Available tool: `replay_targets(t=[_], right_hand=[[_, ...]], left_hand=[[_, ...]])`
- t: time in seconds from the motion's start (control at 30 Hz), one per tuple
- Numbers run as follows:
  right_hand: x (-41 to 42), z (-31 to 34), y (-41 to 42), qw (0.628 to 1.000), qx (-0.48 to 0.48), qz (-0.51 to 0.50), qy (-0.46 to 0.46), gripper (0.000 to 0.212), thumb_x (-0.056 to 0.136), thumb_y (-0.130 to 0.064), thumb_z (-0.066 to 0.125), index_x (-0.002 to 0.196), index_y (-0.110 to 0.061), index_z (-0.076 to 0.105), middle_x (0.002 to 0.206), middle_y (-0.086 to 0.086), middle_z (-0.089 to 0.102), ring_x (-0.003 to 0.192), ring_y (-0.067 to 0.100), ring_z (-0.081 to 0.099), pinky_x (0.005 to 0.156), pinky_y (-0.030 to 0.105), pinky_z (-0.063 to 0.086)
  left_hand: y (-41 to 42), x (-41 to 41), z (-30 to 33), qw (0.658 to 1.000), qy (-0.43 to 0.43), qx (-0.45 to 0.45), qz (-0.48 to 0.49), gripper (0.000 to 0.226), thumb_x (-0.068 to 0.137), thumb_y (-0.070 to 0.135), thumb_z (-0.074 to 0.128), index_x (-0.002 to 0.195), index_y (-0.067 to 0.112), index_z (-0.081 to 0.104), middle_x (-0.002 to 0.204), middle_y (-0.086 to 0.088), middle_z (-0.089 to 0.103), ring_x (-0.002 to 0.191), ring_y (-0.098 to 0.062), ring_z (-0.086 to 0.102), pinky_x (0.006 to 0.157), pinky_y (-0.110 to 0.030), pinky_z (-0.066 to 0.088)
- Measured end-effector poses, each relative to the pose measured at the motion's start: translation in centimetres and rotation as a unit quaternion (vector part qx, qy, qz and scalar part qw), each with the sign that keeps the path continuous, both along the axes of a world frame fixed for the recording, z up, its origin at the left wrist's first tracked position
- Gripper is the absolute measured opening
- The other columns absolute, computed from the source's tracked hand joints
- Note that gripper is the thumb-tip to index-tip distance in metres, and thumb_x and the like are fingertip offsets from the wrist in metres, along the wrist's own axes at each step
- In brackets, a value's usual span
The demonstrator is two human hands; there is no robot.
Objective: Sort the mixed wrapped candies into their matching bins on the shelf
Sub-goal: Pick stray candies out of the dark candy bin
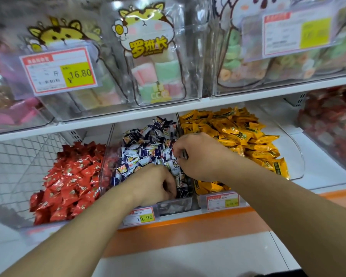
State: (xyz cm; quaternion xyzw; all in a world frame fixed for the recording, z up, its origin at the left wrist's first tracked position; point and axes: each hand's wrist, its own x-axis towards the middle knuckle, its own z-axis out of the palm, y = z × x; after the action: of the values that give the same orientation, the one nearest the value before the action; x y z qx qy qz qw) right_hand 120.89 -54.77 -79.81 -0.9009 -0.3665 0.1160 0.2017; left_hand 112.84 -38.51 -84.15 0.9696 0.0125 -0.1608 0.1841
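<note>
Three clear bins sit side by side on the lower shelf (168, 114): red candies (68, 180) left, blue-and-white candies (146, 144) in the middle bin (176, 204), yellow candies (238, 132) right. Both hands reach into the middle one. The right hand (198, 156) pinches wrappers at the pile's right edge; the left hand (154, 184) curls into candies near the front.

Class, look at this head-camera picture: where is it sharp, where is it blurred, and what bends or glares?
Head view: sharpest on the blue-and-white candies in the middle bin; the price tag on the upper left is readable but soft; the red packs at far right are blurred; the shelf edge tilts and curves from wide-angle distortion; the clear upper bins show soft reflections.
</note>
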Motion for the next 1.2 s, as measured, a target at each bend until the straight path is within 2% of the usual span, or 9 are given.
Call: replay_targets(t=[0.13, 0.33, 0.47, 0.6, 0.77, 0.9, 1.03, 1.13, 1.2], right_hand=[[0.0, 0.1, 0.1, 1.0, -0.005, 0.001, -0.007, 0.014, 0.093, -0.023, 0.063, 0.103, -0.032, 0.066, 0.122, -0.006, 0.064, 0.118, 0.022, 0.056, 0.108, 0.044, 0.045], [0.1, 0.0, 0.1, 1.0, -0.004, 0.006, -0.018, 0.015, 0.093, -0.022, 0.063, 0.104, -0.03, 0.068, 0.118, -0.006, 0.066, 0.114, 0.021, 0.058, 0.103, 0.043, 0.05], [0.0, 0.0, 0.1, 1.0, -0.004, 0.009, -0.023, 0.02, 0.093, -0.019, 0.061, 0.109, -0.026, 0.071, 0.118, -0.005, 0.067, 0.114, 0.022, 0.06, 0.1, 0.044, 0.053], [-0.1, 0.0, 0.1, 0.999, -0.007, 0.009, -0.035, 0.018, 0.092, -0.017, 0.062, 0.105, -0.026, 0.072, 0.113, -0.005, 0.068, 0.11, 0.022, 0.061, 0.096, 0.044, 0.055], [-0.4, 0.3, 0.3, 0.999, -0.016, 0.002, -0.04, 0.016, 0.093, -0.02, 0.062, 0.103, -0.028, 0.071, 0.112, -0.006, 0.068, 0.108, 0.021, 0.062, 0.094, 0.043, 0.056], [-0.4, 0.4, 0.3, 0.999, -0.022, 0.001, -0.032, 0.017, 0.093, -0.022, 0.062, 0.107, -0.029, 0.071, 0.111, -0.006, 0.068, 0.107, 0.022, 0.061, 0.093, 0.043, 0.056], [-0.2, 0.2, 0.3, 0.999, -0.014, -0.004, -0.03, 0.019, 0.092, -0.023, 0.061, 0.106, -0.03, 0.071, 0.116, -0.005, 0.067, 0.11, 0.023, 0.061, 0.093, 0.043, 0.057], [0.0, 0.0, 0.2, 1.0, -0.007, -0.006, -0.024, 0.018, 0.091, -0.023, 0.061, 0.104, -0.029, 0.071, 0.116, -0.004, 0.068, 0.111, 0.024, 0.061, 0.093, 0.044, 0.057], [0.1, -0.1, 0.2, 1.0, -0.006, -0.002, -0.021, 0.016, 0.09, -0.023, 0.061, 0.101, -0.029, 0.071, 0.111, -0.004, 0.068, 0.106, 0.025, 0.062, 0.09, 0.044, 0.058]], left_hand=[[0.0, -1.1, 0.3, 0.993, -0.047, -0.09, 0.068, 0.006, 0.084, 0.032, 0.084, 0.083, 0.037, 0.082, 0.078, 0.024, 0.072, 0.074, 0.008, 0.064, 0.061, -0.008, 0.045], [1.1, -4.0, 3.5, 0.949, -0.177, -0.191, 0.175, 0.006, 0.087, 0.031, 0.083, 0.084, 0.035, 0.08, 0.08, 0.013, 0.076, 0.075, -0.007, 0.071, 0.074, -0.034, 0.06], [6.2, -7.0, 5.7, 0.905, -0.295, -0.14, 0.274, 0.008, 0.086, 0.021, 0.082, 0.084, 0.028, 0.078, 0.079, 0.014, 0.076, 0.077, -0.003, 0.072, 0.082, -0.027, 0.057], [10.7, -9.6, 6.2, 0.884, -0.301, -0.016, 0.356, 0.01, 0.089, 0.028, 0.077, 0.092, 0.036, 0.073, 0.086, 0.015, 0.075, 0.082, -0.011, 0.071, 0.083, -0.034, 0.057], [8.6, -9.1, 5.2, 0.914, -0.311, -0.024, 0.261, 0.022, 0.088, 0.025, 0.076, 0.105, 0.038, 0.073, 0.104, 0.018, 0.07, 0.086, 0.0, 0.065, 0.084, -0.027, 0.053], [3.6, -6.4, 4.3, 0.946, -0.265, -0.098, 0.158, 0.021, 0.091, 0.02, 0.075, 0.103, 0.037, 0.076, 0.093, 0.022, 0.07, 0.087, 0.004, 0.065, 0.074, -0.007, 0.048], [-0.1, -3.0, 2.0, 0.99, -0.12, -0.053, 0.058, 0.011, 0.094, 0.028, 0.072, 0.099, 0.034, 0.079, 0.09, 0.019, 0.074, 0.081, 0.005, 0.065, 0.078, -0.019, 0.056], [-0.8, -1.0, 0.4, 0.998, -0.043, -0.024, 0.03, 0.02, 0.093, 0.019, 0.069, 0.102, 0.033, 0.081, 0.099, 0.014, 0.076, 0.086, -0.005, 0.069, 0.083, -0.027, 0.06], [-0.6, -0.2, -0.1, 0.999, -0.041, 0.005, 0.034, 0.032, 0.089, 0.01, 0.066, 0.104, 0.034, 0.08, 0.103, 0.01, 0.076, 0.091, -0.011, 0.07, 0.083, -0.031, 0.061]])
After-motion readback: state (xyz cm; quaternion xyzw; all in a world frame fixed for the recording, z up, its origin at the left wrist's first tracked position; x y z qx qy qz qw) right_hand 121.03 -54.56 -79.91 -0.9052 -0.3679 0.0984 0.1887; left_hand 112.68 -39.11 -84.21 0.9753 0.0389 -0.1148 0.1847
